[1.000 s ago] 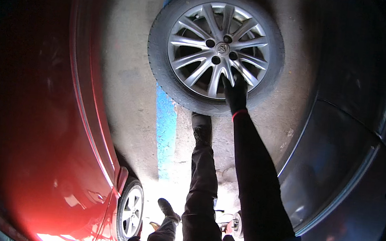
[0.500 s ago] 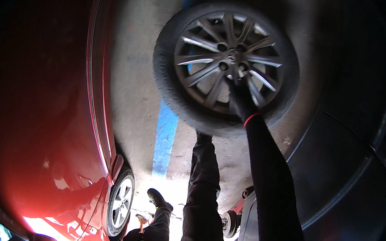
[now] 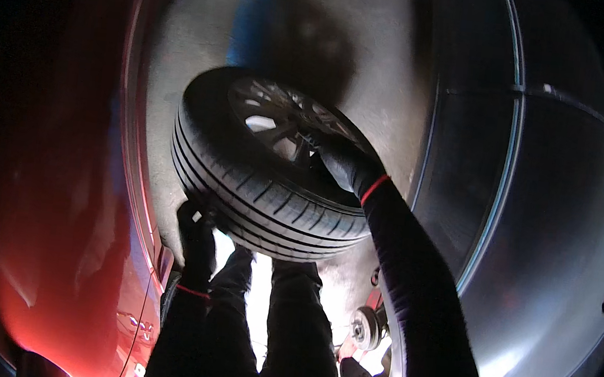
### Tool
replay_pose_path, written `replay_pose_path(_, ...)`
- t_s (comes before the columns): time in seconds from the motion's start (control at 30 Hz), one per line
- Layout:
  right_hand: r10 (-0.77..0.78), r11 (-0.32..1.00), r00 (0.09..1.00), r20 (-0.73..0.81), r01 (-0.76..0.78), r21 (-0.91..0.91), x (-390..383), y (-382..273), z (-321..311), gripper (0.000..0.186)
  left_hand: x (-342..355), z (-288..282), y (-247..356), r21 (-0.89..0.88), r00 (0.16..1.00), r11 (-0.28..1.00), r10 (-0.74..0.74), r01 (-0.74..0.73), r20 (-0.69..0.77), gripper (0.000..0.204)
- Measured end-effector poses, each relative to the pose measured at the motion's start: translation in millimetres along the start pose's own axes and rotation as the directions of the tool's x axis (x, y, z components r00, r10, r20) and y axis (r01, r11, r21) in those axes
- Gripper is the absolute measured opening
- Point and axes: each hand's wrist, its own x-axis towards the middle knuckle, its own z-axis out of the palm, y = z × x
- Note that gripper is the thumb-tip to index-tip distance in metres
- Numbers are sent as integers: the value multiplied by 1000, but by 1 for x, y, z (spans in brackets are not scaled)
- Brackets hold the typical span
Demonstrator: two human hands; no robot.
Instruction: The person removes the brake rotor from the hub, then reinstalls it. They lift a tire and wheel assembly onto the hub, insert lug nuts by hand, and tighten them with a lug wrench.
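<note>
A car wheel point(image 3: 274, 219) with a black tyre and a dark multi-spoke rim is tilted in front of me, its tread toward me and its face turned up and away. My right hand point(image 3: 341, 162), in a dark glove with a red cuff edge, reaches over the tyre and grips the rim by its spokes near the centre. At the near left, my gloved left hand point(image 3: 197, 240) is against the tread; its fingers are dark and partly hidden there.
A red car point(image 3: 54, 236) lines my left side, and a dark grey car point(image 3: 551, 200) my right. Low on the right is a bare wheel hub point(image 3: 365, 328). A blue stripe point(image 3: 248, 36) runs along the concrete floor point(image 3: 384, 72). My legs point(image 3: 296, 313) are below the wheel.
The wheel has come nearer and to the left, tipping from face-on to tread toward me. My left hand has come up to the tread. My right hand stays on the spokes.
</note>
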Motion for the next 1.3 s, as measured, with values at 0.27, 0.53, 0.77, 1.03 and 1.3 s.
replay_pose_path(0.27, -285, 943, 918, -278, 321, 94, -142, 41, 111, 60, 66, 12, 78, 500, 960, 825, 170, -263, 224, 52)
replay_pose_path(0.53, -326, 917, 701, -634, 72, -392, -211, 46, 60, 95, 93, 83, 111, 520, 679, 512, 186, -684, 710, 58)
replay_pose_path(0.77, -358, 902, 466, -809, -50, -428, -226, 118, 112, 89, 41, 140, 121, 492, 559, 600, -89, -630, 824, 74)
replay_pose_path(1.03, 37, 977, 340, -940, -210, -38, -323, 229, 241, 76, -38, 134, 77, 199, 208, 60, 240, -978, 948, 70)
replay_pose_path(1.3, 394, 918, 224, -891, -147, 369, -427, 311, 318, 73, -166, 96, -45, 265, 246, -47, 243, -963, 938, 80)
